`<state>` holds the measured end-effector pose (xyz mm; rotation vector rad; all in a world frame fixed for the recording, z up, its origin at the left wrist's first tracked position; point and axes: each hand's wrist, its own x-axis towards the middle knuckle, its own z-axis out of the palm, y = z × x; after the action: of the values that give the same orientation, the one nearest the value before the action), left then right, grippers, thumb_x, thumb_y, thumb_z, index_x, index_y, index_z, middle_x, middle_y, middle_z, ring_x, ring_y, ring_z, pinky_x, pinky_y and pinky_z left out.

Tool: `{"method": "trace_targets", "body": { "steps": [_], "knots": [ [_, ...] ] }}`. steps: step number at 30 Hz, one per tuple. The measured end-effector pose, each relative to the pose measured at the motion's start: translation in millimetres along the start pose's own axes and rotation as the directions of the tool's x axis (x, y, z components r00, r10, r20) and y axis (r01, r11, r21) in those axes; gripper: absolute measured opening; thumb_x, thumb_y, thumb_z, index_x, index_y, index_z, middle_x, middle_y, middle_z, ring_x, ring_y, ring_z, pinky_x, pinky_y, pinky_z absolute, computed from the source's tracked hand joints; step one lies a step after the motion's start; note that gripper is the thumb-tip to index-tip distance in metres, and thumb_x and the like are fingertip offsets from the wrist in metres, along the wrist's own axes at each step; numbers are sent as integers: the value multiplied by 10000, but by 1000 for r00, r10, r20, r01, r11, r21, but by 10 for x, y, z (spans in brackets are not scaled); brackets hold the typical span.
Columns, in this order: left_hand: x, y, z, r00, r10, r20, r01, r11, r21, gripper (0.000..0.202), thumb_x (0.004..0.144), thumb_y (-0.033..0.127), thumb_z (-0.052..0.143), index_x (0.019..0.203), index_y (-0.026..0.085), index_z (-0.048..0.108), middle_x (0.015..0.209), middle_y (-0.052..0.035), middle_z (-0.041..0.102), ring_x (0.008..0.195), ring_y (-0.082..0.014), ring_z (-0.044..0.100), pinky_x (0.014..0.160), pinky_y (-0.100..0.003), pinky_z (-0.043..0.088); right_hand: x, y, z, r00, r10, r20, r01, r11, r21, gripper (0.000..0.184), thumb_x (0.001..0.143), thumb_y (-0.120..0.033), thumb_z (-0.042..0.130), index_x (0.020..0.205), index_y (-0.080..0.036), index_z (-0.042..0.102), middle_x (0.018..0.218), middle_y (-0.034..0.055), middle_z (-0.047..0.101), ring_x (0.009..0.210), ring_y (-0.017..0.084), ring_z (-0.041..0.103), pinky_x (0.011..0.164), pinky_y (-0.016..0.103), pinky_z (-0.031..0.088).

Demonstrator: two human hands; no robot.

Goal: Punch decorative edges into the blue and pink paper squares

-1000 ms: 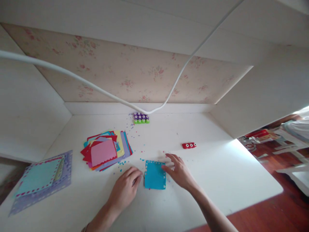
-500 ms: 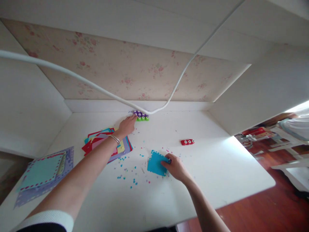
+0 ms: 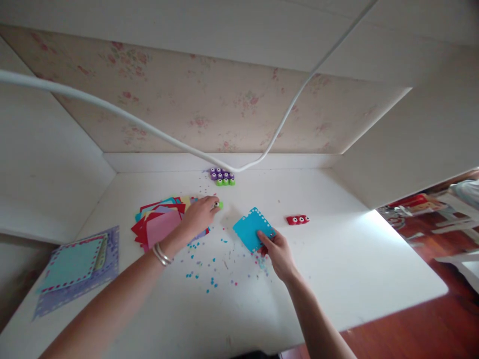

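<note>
My right hand (image 3: pixel 276 250) pinches the near corner of a blue paper square (image 3: pixel 253 229) with punched holes along its edges and holds it tilted above the white desk (image 3: pixel 337 269). My left hand (image 3: pixel 200 215) is closed on a small green punch (image 3: pixel 219 205), held just over the desk beside the stack of coloured paper sheets (image 3: pixel 161 223). A bracelet sits on my left wrist. The cluster of purple and green punches (image 3: pixel 222 176) rests at the back edge of the desk.
A red punch block (image 3: pixel 298 220) lies right of the blue square. Small paper bits (image 3: pixel 209 271) are scattered on the desk. Layered blue and purple sheets (image 3: pixel 77 264) lie at the far left. A white cable (image 3: pixel 262 154) hangs overhead. The desk's right edge drops to a wooden floor.
My left hand went from the desk to the back cluster of punches, took a green one and drew it back toward me. My right hand lifted and turned the blue square.
</note>
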<state>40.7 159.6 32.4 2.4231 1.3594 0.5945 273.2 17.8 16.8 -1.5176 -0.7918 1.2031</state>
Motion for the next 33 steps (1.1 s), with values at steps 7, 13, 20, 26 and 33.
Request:
{"method": "trace_targets", "body": {
  "steps": [7, 13, 20, 26, 33],
  "knots": [
    [-923, 378, 204, 986, -143, -85, 86, 875, -476, 197, 919, 338, 568, 1076, 219, 576, 998, -26, 692, 839, -146, 693, 735, -253, 581, -207, -23, 248, 1000, -5, -11, 6, 999, 50, 375, 780, -523, 684, 831, -179, 544, 532, -17, 614, 420, 118, 554, 420, 217, 441],
    [-1147, 406, 290, 971, -198, -135, 101, 849, -519, 189, 909, 322, 592, 1076, 235, 586, 1023, -18, 678, 893, -147, 674, 815, -283, 568, -292, 15, 335, 999, -52, -2, 52, 997, -60, 377, 804, -538, 649, 884, -181, 559, 566, -15, 617, 464, 150, 609, 451, 251, 500],
    [-1154, 389, 287, 977, -137, -162, 54, 897, -438, 185, 908, 321, 590, 1068, 230, 586, 1023, -34, 662, 916, -168, 652, 833, -320, 552, -381, 49, 360, 999, -42, 1, 42, 987, -157, 382, 824, -553, 615, 892, -180, 570, 605, 16, 650, 521, 184, 655, 488, 281, 529],
    [-1175, 381, 280, 978, -122, -170, 39, 906, -422, 181, 922, 305, 564, 1087, 231, 581, 1049, -42, 656, 950, -173, 644, 842, -323, 549, -389, 36, 302, 999, -25, 26, 29, 985, -173, 346, 839, -525, 605, 849, -181, 568, 578, -2, 629, 492, 161, 627, 474, 258, 499],
    [-1207, 345, 237, 984, -91, -156, 6, 882, -472, 229, 926, 279, 561, 1148, 237, 596, 1130, -56, 647, 980, -169, 649, 863, -314, 564, -214, -128, 50, 984, 77, 161, -37, 970, -241, 264, 799, -411, 652, 796, -152, 605, 579, -8, 601, 474, 138, 585, 447, 235, 454]
  ]
}}
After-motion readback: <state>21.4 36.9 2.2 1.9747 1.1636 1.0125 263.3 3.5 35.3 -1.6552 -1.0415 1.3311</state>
